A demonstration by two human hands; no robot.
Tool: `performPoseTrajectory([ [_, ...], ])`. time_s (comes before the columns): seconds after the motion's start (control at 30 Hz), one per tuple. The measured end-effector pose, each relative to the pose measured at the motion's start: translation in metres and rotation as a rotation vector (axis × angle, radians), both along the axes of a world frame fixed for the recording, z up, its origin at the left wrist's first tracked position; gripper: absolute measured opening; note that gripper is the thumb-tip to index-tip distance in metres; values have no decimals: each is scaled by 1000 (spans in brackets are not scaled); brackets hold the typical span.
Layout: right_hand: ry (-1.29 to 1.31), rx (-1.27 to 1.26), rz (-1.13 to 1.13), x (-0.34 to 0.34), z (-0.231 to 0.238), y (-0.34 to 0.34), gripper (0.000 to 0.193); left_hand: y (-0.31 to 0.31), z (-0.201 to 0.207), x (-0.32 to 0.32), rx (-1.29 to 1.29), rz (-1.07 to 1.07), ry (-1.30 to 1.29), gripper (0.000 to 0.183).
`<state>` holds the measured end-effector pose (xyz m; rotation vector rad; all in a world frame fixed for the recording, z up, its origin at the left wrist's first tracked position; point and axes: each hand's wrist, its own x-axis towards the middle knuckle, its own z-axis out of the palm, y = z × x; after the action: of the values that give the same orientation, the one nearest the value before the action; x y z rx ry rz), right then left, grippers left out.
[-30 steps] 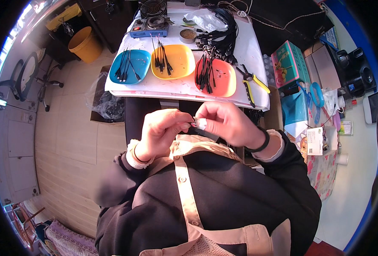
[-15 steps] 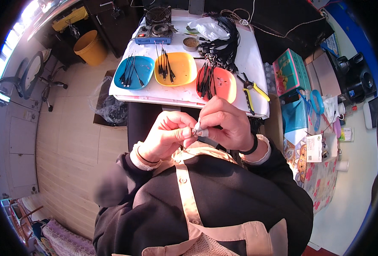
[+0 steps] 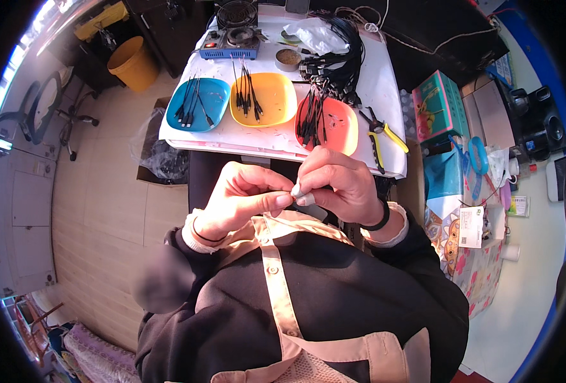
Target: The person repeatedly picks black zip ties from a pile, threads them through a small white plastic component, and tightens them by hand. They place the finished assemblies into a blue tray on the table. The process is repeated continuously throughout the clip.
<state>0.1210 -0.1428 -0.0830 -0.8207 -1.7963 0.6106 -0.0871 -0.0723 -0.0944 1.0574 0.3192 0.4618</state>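
My left hand (image 3: pixel 246 196) and my right hand (image 3: pixel 342 186) meet in front of my chest, thumbs and forefingers pinched tip to tip. Whatever they pinch is too small and too covered to name. Pale wraps cover fingertips of my right hand. Just beyond them, on the white-covered table (image 3: pixel 264 142), stand three trays: a blue tray (image 3: pixel 218 89), a yellow tray (image 3: pixel 282 96) and a red-pink tray (image 3: pixel 344 131). Short black cables (image 3: pixel 308 121) with plugs lie in all three. Yellow-handled pliers (image 3: pixel 385 137) rest open to the right of the red-pink tray.
A blue-fronted heating device (image 3: pixel 230 48), a round tin (image 3: pixel 287 59) and a large bundle of black cables (image 3: pixel 340 64) occupy the table's back. An open box (image 3: pixel 161 159) with clear plastic sits left of the table. A green-and-pink carton (image 3: pixel 437 108) stands at the right.
My left hand has shifted slightly left and straightened a little, its fingertips still meeting my right hand's. The view has shifted slightly; the trays and pliers lie as before.
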Motion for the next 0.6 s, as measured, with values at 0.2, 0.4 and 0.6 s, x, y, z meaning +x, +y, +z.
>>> performPoseTrajectory([
  [0.2,94,5,-5,0,-15,13,11,15,1,6,11,-55,61,15],
  [0.4,214,-188,-178,27,-33,26,40,49,33,20,327,199,183,8],
  [0.6,413,-331,-206,33,-64,31,24,132,36,66,1254,440,495,7],
])
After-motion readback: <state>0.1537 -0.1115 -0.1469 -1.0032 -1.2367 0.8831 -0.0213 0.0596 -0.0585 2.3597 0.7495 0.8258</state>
